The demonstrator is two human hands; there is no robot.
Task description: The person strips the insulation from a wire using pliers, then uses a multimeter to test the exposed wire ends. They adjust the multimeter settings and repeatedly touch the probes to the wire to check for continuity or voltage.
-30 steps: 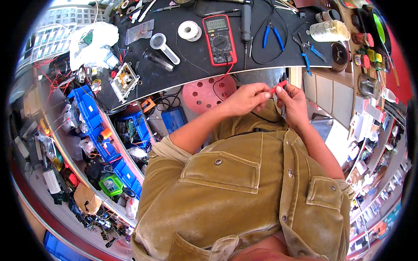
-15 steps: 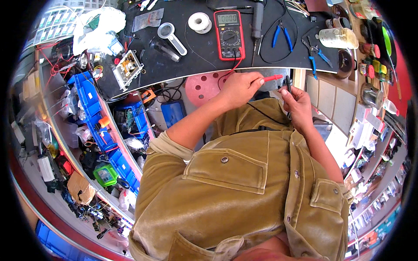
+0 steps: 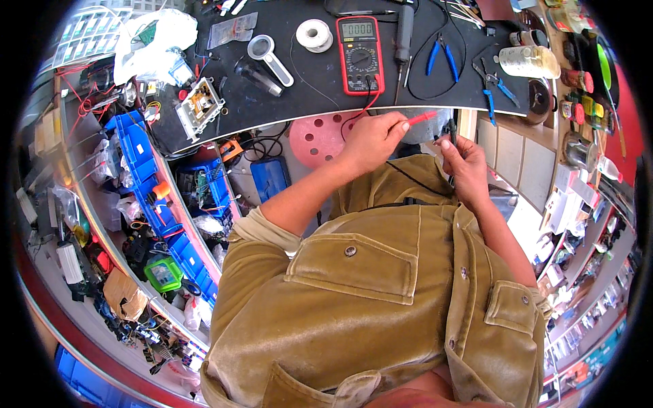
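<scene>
My left hand (image 3: 375, 141) is closed around a red test probe (image 3: 423, 117), whose front end reaches to the right past my fingertips. In my right hand (image 3: 467, 163) a black test probe (image 3: 454, 127) stands nearly upright between thumb and fingers. A small dark piece shows by my right fingertips, too small to make out. The two probes are close but apart. Beyond my hands, a red-cased multimeter (image 3: 360, 58) lies face up on the black worktop (image 3: 306, 95), with a red lead running from it toward my left hand.
Blue-handled pliers (image 3: 442, 60), blue-handled cutters (image 3: 492, 92), a solder spool (image 3: 313, 35), a magnifier (image 3: 270, 60) and an opened white module (image 3: 198, 109) lie on the worktop. Blue bins (image 3: 139, 153) crowd the left shelves. A pink round stool seat (image 3: 315, 141) is below the worktop's edge.
The red probe has tilted slightly, its front end shifting up and a little left. My right hand and the black probe have barely moved.
</scene>
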